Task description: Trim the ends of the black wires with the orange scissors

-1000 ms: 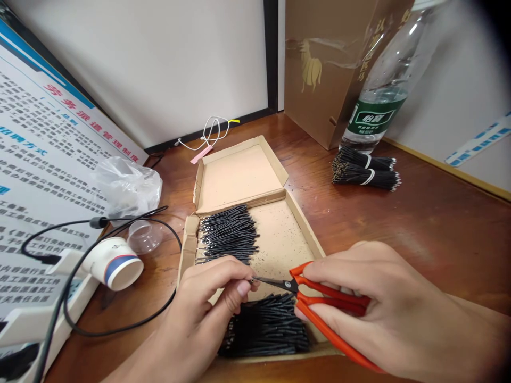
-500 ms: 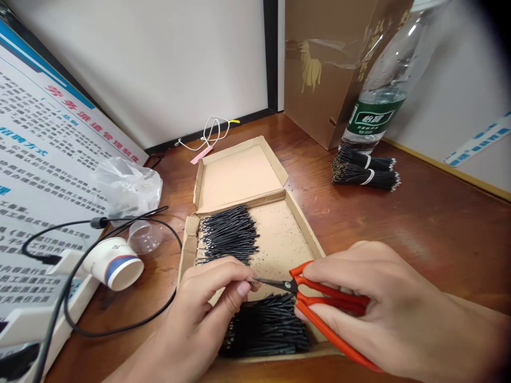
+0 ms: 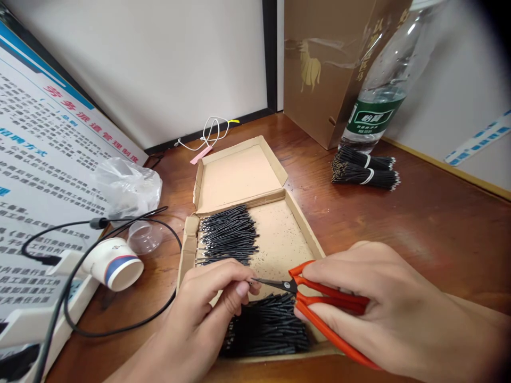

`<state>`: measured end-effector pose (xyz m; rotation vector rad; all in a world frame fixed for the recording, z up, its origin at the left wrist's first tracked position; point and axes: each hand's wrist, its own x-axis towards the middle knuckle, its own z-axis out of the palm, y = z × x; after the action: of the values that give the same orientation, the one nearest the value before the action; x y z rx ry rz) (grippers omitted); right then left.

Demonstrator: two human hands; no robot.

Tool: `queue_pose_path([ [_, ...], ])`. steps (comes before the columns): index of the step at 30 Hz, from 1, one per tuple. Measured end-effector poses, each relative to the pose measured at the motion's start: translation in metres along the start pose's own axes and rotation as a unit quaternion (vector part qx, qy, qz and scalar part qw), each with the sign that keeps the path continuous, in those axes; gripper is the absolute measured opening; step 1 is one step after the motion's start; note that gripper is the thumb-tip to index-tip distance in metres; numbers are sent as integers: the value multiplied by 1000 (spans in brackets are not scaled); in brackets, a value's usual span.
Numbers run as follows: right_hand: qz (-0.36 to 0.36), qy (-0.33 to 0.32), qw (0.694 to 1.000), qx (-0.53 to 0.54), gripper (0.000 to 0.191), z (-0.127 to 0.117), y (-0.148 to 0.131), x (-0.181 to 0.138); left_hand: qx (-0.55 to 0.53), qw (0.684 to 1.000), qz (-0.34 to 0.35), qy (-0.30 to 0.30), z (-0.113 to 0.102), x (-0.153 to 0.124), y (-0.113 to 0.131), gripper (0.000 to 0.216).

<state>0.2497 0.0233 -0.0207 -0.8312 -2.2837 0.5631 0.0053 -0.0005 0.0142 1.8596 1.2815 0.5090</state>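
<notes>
Both hands are bare: the left hand (image 3: pixel 199 314) and the right hand (image 3: pixel 383 303) wear no gloves, rings or watch. The forearms running off the lower edge are uncovered too, with no sleeve or cuff showing. The fingernails are short and plain, clearest on the left thumb (image 3: pixel 242 289); the far right of the right forearm fades into the dark corner.

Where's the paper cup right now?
The paper cup lies on its side at the left of the head view, on the wooden table, just left of the cardboard box, among black cables.
</notes>
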Motion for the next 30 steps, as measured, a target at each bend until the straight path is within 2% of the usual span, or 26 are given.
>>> queue_pose_path([
  [5,23,-12,1000,13,24,2,-1,-2,4,1000,-5,2,1,-2,0,21],
  [13,-5,-1,1000,9,27,3,2,0,-29,1000,-10,2,1,-1,1,23],
  [19,26,-9,1000,4,16,3,-1,-1,-20,1000,-10,11,2,-1,4,23],
  [25,32,-6,999,18,25,4,-2,-2,-2,1000,-6,7,1,-2,3,23],
  [30,2,-11,1000,9,26,2,1,-1,-1,1000,3,8,1,0,1,22],
])
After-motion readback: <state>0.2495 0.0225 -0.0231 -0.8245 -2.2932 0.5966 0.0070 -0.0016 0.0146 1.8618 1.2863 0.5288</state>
